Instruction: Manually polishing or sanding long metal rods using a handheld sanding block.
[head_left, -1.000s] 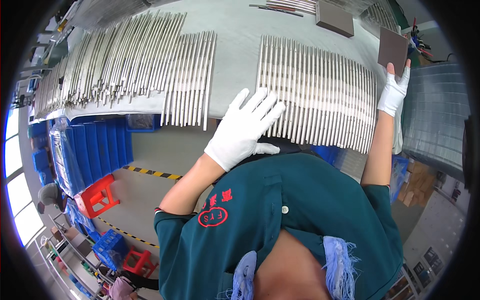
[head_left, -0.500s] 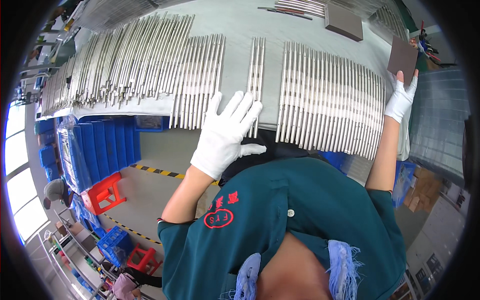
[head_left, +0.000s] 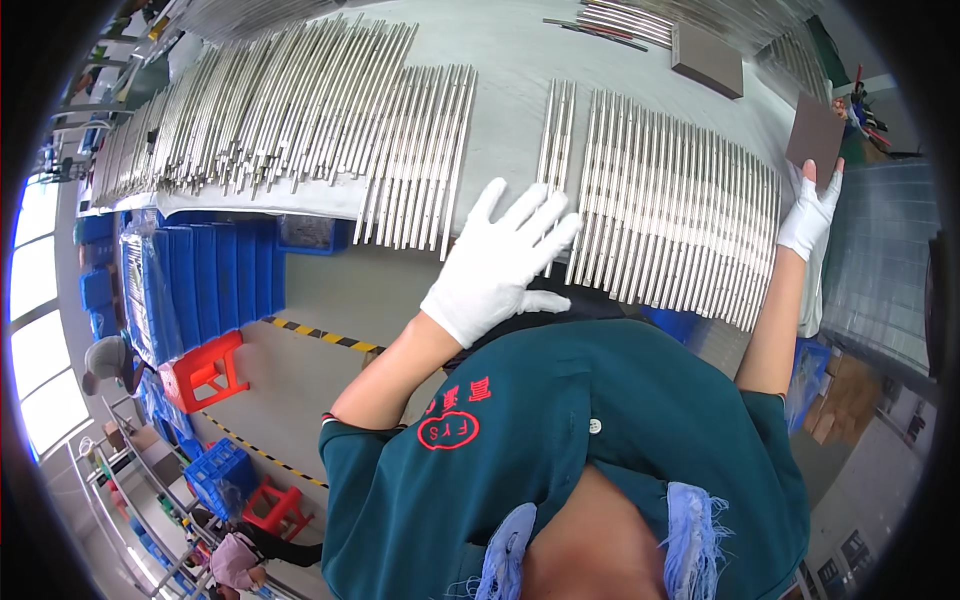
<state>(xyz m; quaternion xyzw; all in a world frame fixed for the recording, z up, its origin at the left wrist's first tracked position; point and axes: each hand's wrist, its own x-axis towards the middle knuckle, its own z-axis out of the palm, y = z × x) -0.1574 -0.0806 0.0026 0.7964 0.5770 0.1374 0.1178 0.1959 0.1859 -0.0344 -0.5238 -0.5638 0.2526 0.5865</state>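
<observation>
My left hand [head_left: 500, 258], in a white glove, lies open with its fingers spread over the lower part of a few slim metal rods [head_left: 558, 130]. These rods stand close to the left edge of a wide, even row of silver rods [head_left: 680, 200]. My right hand [head_left: 808, 222] also wears a white glove, with some fingertips bare. It grips the lower end of a flat grey-brown rectangular pad [head_left: 817, 135] at the right end of that row. Left of my left hand lies another group of metal rods [head_left: 418, 160].
A large, uneven stack of rods [head_left: 280, 110] covers the table's left side. At the back sit a brown block [head_left: 707, 62] and more thin rods [head_left: 625, 22]. Blue crates [head_left: 215, 275] and a red stool [head_left: 207, 372] stand on the floor to the left, where another person [head_left: 235, 560] is partly visible.
My left hand and the few rods under it have slid right, narrowing the gap to the wide row. The right hand keeps its grip on the pad. The whole view has shifted slightly.
</observation>
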